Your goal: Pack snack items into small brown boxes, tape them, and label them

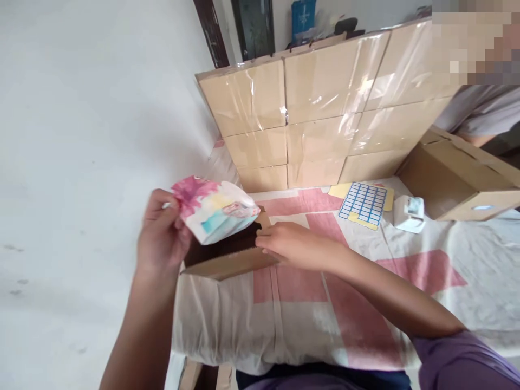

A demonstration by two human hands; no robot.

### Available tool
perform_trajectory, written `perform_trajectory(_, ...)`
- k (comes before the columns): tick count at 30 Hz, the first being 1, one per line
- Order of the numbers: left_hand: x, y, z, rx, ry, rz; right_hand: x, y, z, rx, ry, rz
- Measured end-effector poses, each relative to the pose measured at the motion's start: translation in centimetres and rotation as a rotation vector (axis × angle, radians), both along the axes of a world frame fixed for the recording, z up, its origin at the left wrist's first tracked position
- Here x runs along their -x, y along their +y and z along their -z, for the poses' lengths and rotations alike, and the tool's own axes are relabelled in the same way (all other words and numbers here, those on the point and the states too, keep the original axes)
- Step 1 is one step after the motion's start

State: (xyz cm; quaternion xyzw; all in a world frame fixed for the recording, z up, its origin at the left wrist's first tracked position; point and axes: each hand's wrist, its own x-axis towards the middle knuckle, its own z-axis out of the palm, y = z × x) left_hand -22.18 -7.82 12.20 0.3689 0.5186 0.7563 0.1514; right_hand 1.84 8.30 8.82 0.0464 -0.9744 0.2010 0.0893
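Observation:
My left hand pinches a flat, colourful paper or plastic packet by its left edge. The packet is white with pink, yellow and turquoise print, and it is raised over an open cardboard box. At the right end of that box is my right hand, its fingers bent and closed at the rim. A bit of something dark shows by these fingertips; whether they grip it or the cardboard is hidden. The inside of the box looks dark, and the packet covers part of it.
A wall of taped cardboard boxes stands along the back. On the cloth-covered table lie a blue-framed label sheet and a small white box. Another open carton is at the right, with a person behind it. A white wall borders the left.

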Motion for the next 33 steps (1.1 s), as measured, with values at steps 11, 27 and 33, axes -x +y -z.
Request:
perform_trajectory(11,0.8,0.3,2.7,0.299,0.129,0.132,-3.6,1.3,2.0,0.043,0.103,0.225)
perform_trajectory(27,2.1,2.8,2.1,1.024,1.026,-0.028,-3.9,1.1,2.6,0.015,0.17,0.278)
perform_trajectory(33,0.7,-0.2,0.9,0.963,0.864,-0.19,-4.7,1.9,2.6,0.025,0.213,0.304)
